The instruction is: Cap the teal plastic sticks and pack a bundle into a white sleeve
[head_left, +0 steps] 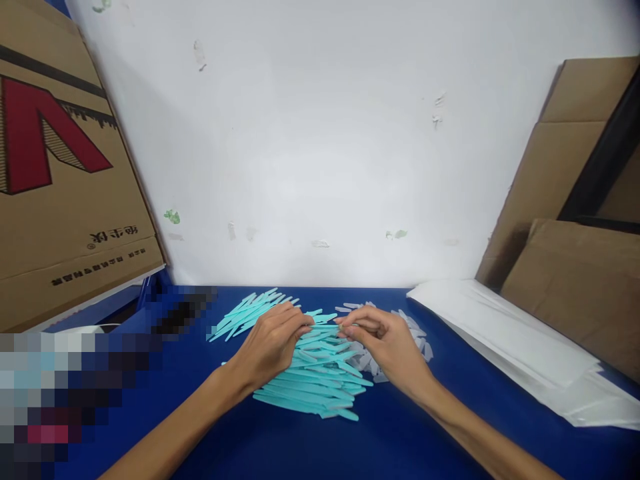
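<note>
A slim teal stick, by its shape an eyebrow razor (326,326), is stretched level between my two hands above the table. My left hand (275,339) pinches its left end, fingers closed. The right end is in the closed fingertips of my right hand (383,337); whether a small clear cover is also there is too small to tell. Below my hands lies a heap of similar teal razors (310,385). Another teal bunch (245,315) lies beyond my left hand. Translucent covers (371,365) are scattered beneath and behind my right hand, which partly hides them.
The blue table (400,433) meets a white wall (320,147) at the back. White sheets or bags (510,340) lie along the right side by brown cardboard (580,287). A printed carton (75,213) stands at left, above a pixelated patch.
</note>
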`<state>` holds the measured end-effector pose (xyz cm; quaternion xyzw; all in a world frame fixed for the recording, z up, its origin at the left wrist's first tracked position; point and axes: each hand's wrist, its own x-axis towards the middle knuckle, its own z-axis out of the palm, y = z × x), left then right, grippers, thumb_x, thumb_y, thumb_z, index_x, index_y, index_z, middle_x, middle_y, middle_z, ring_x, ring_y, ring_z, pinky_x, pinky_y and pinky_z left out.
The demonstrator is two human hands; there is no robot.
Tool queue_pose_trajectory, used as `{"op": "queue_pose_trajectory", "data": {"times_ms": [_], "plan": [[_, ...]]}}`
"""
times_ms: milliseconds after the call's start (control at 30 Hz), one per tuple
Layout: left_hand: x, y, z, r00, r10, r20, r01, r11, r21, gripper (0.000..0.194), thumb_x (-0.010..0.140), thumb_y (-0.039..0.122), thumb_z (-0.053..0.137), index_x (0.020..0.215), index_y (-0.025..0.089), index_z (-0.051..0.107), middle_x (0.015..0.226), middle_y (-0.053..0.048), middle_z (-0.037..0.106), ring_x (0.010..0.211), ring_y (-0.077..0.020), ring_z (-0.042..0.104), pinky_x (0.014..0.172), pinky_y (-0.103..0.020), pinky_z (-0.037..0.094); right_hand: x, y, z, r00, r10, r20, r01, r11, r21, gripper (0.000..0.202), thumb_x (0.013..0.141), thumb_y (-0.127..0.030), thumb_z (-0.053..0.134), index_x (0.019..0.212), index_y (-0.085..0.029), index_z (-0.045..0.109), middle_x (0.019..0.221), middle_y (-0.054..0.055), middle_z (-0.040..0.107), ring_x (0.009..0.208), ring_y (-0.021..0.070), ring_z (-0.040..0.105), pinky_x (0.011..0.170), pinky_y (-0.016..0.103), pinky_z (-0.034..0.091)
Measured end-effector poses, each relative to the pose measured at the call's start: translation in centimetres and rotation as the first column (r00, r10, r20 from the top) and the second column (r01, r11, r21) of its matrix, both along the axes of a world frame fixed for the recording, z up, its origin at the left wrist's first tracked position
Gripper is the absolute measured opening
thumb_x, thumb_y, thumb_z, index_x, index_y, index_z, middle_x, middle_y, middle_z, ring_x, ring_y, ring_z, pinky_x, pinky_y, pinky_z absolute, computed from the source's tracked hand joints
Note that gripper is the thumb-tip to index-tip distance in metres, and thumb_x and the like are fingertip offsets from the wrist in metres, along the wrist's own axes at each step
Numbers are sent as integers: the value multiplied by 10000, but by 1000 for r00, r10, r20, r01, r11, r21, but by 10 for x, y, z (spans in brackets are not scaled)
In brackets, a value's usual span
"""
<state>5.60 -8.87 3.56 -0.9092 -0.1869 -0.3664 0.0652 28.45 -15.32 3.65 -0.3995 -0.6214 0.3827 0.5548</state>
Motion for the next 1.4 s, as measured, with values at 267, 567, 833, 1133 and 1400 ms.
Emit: {"op": "queue_pose_trajectory", "data": {"times_ms": [267,567,833,1133,1400], "plan": [[-1,3,0,999,16,-33,-17,1000,-4,146,995,127,456,998,163,597,833,-46,639,738,-170,505,686,-305,429,0,1,0,1000,1,28,-1,1000,-7,230,847,-424,704,905,-202,727,930,77,763,879,248,738,801,382,605],[-3,12,2,992,78,-97,-76,997,31,179,1017,175,427,1017,170,605,899,-68,685,813,-192,573,730,-327,468,7,9,2,959,-84,272,69,996,64,277,891,-446,625,1078,-253,694,1079,55,734,902,235,720,727,344,595],[-30,45,-1,807,516,-287,-541,841,-7,229,1002,181,398,945,178,620,834,-83,675,822,-261,563,723,-365,418,40,20,2,565,-496,659,288,867,405,366,987,-360,449,1327,-258,538,1111,77,704,1018,281,642,856,446,514],[-58,65,-5,691,645,-327,-696,715,-61,235,929,139,438,833,169,651,824,-124,672,817,-289,614,658,-336,415,60,38,-20,352,-417,838,131,908,397,404,1029,-331,351,1251,-183,655,1221,110,696,1201,308,579,999,474,455],[-54,65,-8,702,618,-354,-680,729,-74,251,956,209,443,930,155,687,888,-132,674,868,-290,621,744,-368,465,61,37,-35,343,-250,906,33,966,255,506,1049,-406,270,1450,-187,490,1393,105,595,1401,301,406,1102,511,387]]}}
